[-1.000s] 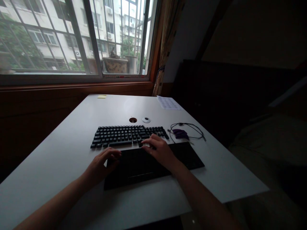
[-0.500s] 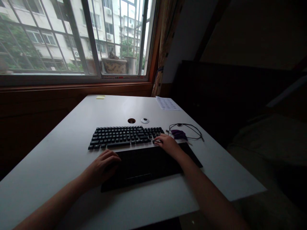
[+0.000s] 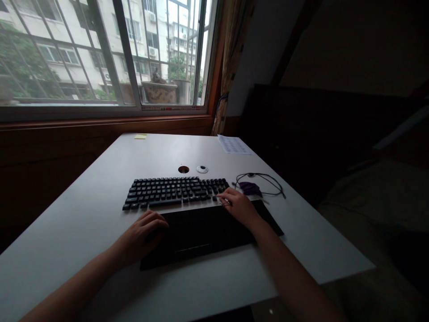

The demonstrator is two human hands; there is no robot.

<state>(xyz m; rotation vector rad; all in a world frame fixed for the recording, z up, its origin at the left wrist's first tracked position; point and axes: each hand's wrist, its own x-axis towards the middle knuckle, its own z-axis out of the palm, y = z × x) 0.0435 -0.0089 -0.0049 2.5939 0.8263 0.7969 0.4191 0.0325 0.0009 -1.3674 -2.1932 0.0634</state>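
A dark keyboard base [image 3: 201,228] lies on the white desk, its surface too dark to make out detail. My left hand [image 3: 149,228] is closed around its left end, fingers curled over the edge. Beyond the base, several loose black keycaps [image 3: 164,190] are laid out in keyboard order. My right hand [image 3: 238,205] is over the right part of the base, beside the near right keycaps. Its fingers are pinched together, with a small dark thing at the tips too small to name.
A black cable [image 3: 268,176] lies coiled on the right around a purple cloth-like item [image 3: 250,188]. Behind the keycaps are a round desk hole [image 3: 183,169] and a white round cover [image 3: 202,169]. Printed paper [image 3: 233,145] and yellow notes [image 3: 140,136] lie at the far edge.
My right hand has shifted slightly right and nearer, away from the keycaps and over the base. My left hand stays in place at the base's left end.
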